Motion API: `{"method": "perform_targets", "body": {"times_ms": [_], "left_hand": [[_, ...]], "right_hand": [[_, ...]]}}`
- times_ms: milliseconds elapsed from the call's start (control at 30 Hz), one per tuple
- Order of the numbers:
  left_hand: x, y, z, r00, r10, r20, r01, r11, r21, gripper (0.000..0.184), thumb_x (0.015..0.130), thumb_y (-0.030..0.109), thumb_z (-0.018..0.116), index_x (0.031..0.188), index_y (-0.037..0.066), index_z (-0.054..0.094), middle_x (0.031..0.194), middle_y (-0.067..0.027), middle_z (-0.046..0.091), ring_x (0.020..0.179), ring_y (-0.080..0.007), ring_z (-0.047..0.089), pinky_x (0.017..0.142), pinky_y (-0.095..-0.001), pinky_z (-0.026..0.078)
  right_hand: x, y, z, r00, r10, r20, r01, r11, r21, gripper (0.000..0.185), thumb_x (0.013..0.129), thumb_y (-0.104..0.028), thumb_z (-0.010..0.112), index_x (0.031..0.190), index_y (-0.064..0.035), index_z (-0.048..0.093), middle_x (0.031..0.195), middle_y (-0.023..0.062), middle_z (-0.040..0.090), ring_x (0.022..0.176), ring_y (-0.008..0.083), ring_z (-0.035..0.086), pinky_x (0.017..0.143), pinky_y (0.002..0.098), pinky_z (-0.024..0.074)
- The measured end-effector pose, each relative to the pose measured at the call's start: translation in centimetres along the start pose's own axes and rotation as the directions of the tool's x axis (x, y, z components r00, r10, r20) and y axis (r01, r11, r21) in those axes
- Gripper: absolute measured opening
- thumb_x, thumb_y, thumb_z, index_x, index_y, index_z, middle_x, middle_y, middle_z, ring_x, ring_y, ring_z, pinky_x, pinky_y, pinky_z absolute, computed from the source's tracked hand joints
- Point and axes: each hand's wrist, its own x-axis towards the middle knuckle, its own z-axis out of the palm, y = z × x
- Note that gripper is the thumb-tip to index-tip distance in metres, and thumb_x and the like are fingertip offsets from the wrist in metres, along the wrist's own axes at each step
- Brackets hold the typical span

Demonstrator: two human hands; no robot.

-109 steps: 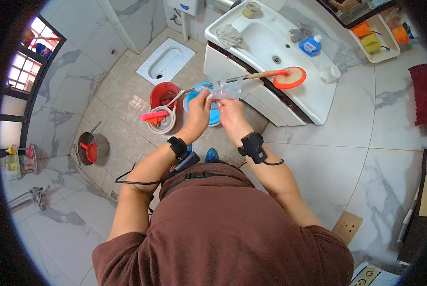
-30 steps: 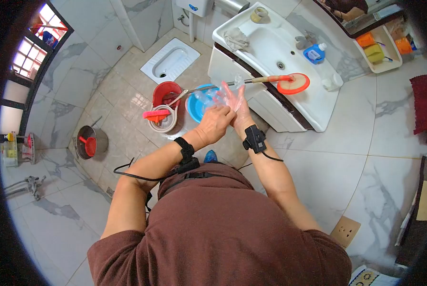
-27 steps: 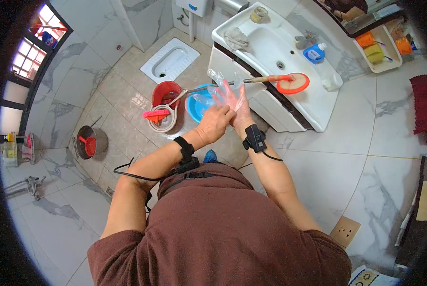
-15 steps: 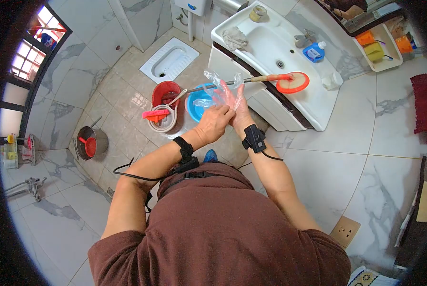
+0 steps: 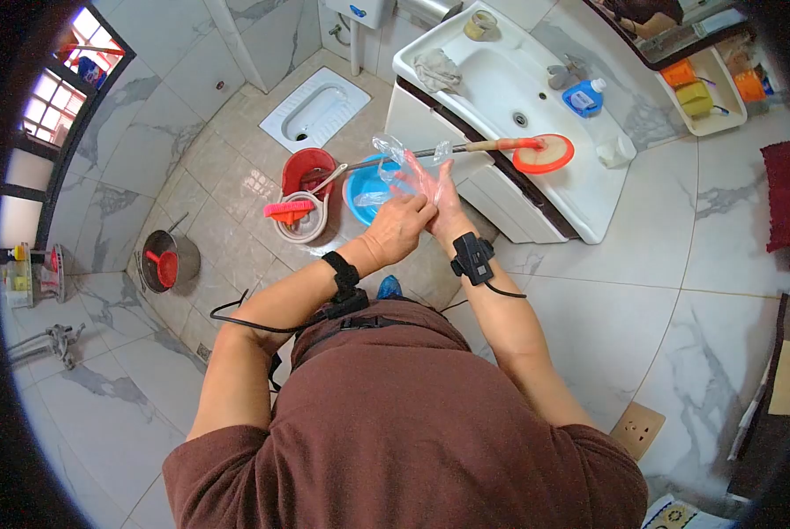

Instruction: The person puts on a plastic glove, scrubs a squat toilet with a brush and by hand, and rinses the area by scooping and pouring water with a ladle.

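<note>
A tiled bathroom floor [image 5: 227, 216] runs beneath the hands, with a squat toilet [image 5: 315, 110] set into it at the far side. To the right stands a cabinet with a white sink [image 5: 492, 84]; on its top are a grey cloth [image 5: 437, 70], a jar [image 5: 480, 25] and a blue bottle [image 5: 583, 97].

The right hand [image 5: 441, 201] is open, its fingers spread inside a clear plastic glove [image 5: 388, 145], whose loose, crinkled ends reach past the fingers. The left hand [image 5: 396, 231] is bunched near the heel of the right palm, gripping the glove; its own back hides the exact pinch, and the film is so transparent that its lower edge is hard to make out.

Beyond both hands, a blue basin [image 5: 358, 187] sits on the floor, partly covered from view by the glove and the hands. Left of it are a red bucket [image 5: 303, 160] and, on the near side, a pale pail [image 5: 325, 213] with a pink brush [image 5: 289, 209] across its top. A long pole [image 5: 492, 145] slants above the basin, its red-rimmed disc [image 5: 545, 155] over the sink's near edge; the glove obscures part of the shaft. Farther left, a metal pot [image 5: 187, 262] holds a red ladle [image 5: 164, 270]. One blue-covered foot [image 5: 389, 286] shows, cut off by the brown shirt [image 5: 395, 414].
</note>
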Motion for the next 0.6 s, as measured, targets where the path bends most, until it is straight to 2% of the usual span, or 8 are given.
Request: {"method": "perform_targets", "body": {"times_ms": [200, 400, 600], "left_hand": [[0.12, 0.15, -0.06, 1.0, -0.006, -0.016, 0.006, 1.0, -0.015, 0.025, 0.06, 0.002, 0.05, 0.085, 0.004, 0.049, 0.075, -0.0122, 0.048, 0.072, -0.0303, 0.051, 0.063, -0.0375, 0.043], [0.24, 0.13, -0.04, 1.0, -0.006, 0.03, 0.007, 1.0, -0.02, 0.026, 0.059, 0.001, 0.051, 0.085, 0.005, 0.049, 0.076, -0.0123, 0.048, 0.072, -0.031, 0.051, 0.062, -0.0387, 0.042], [0.59, 0.31, -0.28, 1.0, -0.007, 0.008, 0.007, 1.0, -0.025, 0.024, 0.06, 0.001, 0.051, 0.084, 0.005, 0.05, 0.076, -0.0124, 0.048, 0.069, -0.032, 0.051, 0.061, -0.0389, 0.042]], "right_hand": [[-0.15, -0.28, 0.36, 0.998, -0.046, -0.041, 0.04, 0.991, -0.129, 0.076, 0.075, -0.07, 0.004, 0.13, -0.0241, 0.031, 0.12, 0.0106, 0.036, 0.096, 0.0263, 0.043, 0.09, 0.0399, 0.0335], [-0.38, -0.61, 0.38, 0.999, 0.035, -0.002, -0.035, 0.998, -0.052, 0.077, 0.074, -0.07, 0.004, 0.131, -0.0247, 0.027, 0.125, 0.0123, 0.031, 0.098, 0.0322, 0.044, 0.09, 0.0414, 0.0339], [-0.41, -0.69, 0.09, 0.996, 0.085, 0.008, -0.085, 0.994, 0.074, 0.077, 0.073, -0.071, 0.003, 0.132, -0.0254, 0.023, 0.127, 0.0149, 0.03, 0.109, 0.0415, 0.038, 0.091, 0.0517, 0.0303]]}}
